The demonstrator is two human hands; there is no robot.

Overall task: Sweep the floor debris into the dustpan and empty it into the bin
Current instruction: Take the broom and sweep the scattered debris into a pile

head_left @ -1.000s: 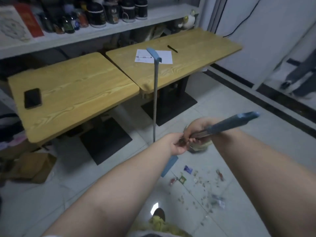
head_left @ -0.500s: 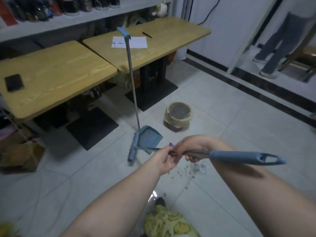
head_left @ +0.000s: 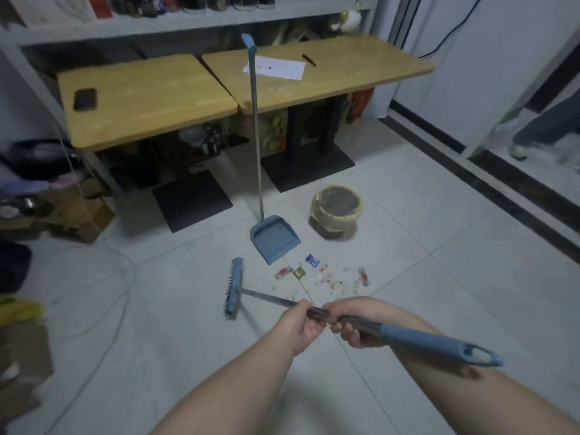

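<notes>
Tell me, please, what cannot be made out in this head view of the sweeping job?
- Bin: contents hidden in its dark interior.
- Debris: crumbs too small to identify.
- Broom: blurred; floor contact unclear.
- Shaft under left hand and right hand: covered by fingers.
- Dustpan: any contents unclear in the dim light.

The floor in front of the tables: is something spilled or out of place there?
Yes. Candy wrappers and crumbs lie scattered on the tiles, just before the open mouth of the blue dustpan and near the lined bin. None is in the dustpan yet. The broom, held by both hands, sits left of the litter.
</notes>
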